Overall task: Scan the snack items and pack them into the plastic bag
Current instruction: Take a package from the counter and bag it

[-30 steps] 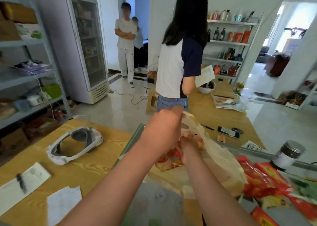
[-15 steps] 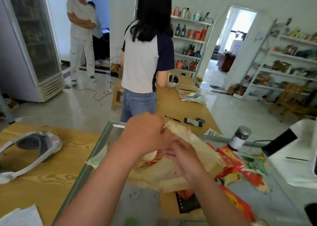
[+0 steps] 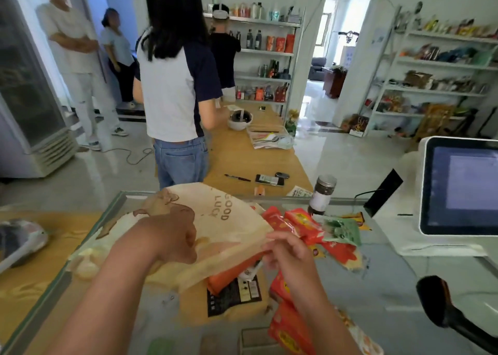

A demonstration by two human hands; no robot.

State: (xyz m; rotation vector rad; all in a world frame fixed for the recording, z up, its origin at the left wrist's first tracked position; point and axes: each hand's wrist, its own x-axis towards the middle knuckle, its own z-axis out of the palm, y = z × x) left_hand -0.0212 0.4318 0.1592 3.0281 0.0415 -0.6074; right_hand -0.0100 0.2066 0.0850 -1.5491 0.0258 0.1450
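plastic bag (image 3: 215, 228): thin, translucent, crinkled film
snack packets (image 3: 304, 225): glossy foil-like wrap
tabletop (image 3: 390, 287): smooth reflective glass
jar (image 3: 322, 194): metal lid

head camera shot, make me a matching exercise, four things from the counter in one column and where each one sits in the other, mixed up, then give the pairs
Things
1. plastic bag
2. jar
3. screen
4. green packet

Places
A. far right of the counter, on a white stand
B. held up between the left hand and right hand
C. on the pile of red packets, right of the bag
D. upright at the far edge of the counter, behind the snacks

Pairs: 1-B, 2-D, 3-A, 4-C
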